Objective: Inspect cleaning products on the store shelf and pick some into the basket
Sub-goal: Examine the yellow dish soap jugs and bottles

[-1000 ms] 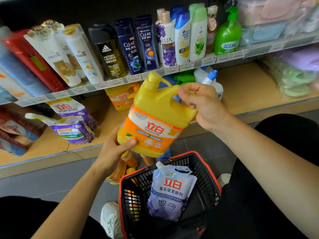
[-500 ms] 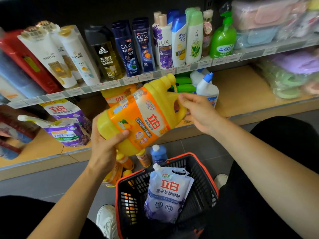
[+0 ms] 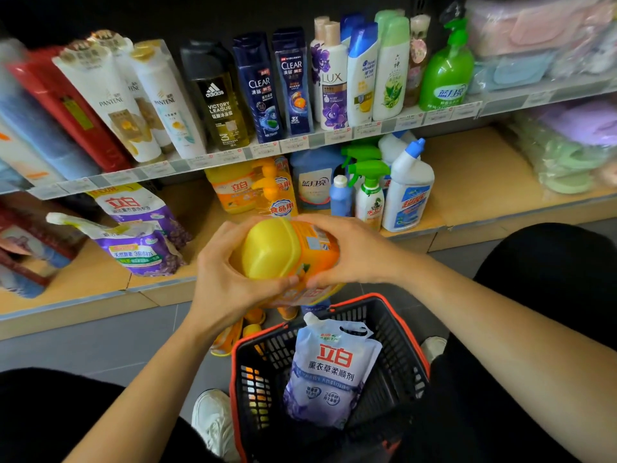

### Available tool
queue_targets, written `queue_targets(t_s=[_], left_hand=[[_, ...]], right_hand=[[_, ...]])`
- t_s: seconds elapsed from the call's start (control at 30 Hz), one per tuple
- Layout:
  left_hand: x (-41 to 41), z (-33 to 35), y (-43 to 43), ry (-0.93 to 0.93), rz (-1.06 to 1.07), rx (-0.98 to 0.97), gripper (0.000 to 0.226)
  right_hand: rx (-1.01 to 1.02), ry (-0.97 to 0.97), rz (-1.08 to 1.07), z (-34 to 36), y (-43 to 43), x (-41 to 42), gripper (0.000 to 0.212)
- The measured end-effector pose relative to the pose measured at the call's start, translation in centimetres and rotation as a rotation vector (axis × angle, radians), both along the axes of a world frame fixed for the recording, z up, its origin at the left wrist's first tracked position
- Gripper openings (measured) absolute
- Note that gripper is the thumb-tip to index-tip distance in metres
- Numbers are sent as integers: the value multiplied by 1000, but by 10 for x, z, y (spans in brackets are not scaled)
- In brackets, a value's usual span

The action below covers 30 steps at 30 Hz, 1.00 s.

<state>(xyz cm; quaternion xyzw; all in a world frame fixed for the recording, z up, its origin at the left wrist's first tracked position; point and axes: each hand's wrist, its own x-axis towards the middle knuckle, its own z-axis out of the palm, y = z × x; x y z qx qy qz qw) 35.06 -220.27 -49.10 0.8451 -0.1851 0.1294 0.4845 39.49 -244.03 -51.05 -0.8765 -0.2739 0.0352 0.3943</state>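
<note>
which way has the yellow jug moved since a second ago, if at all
Yes. The yellow jug has dropped from the price rail toward the basket, tipping its base to the camera.

Free basket (image 3: 394, 332) room left of pouch (image 3: 330, 372); bare shelf (image 3: 474, 168) beside white bottle (image 3: 409, 192)

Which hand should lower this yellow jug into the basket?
Probably right: the right hand grips the yellow jug round its labelled body, above the basket; the left hand only cups its base end.
</note>
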Motion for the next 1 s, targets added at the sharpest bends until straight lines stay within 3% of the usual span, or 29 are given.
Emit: queue_targets(t_s=[0.2,0.33,0.57,0.67,0.8,1.0], left_hand=[[0,4,-6,87,-71,49,76],[0,-2,-8,90,-31,33,72],[-4,-12,-11,130,81,-112,38],[-2,-13,-11,137,114,-188,13],[-2,-14,-9,110,45,-142,17],[-1,-13,-7,-37,-102,-29,34]], right_hand=[[111,77,22,-11,-2,-6,90],[45,30,-19,-9,1,-8,93],[-151,-185,-65,-5,5,-13,89],[-212,-265,-55,-6,6,-13,90],[-210,-253,-77,-6,5,-12,91],[11,-80,-171,-10,5,-10,92]])
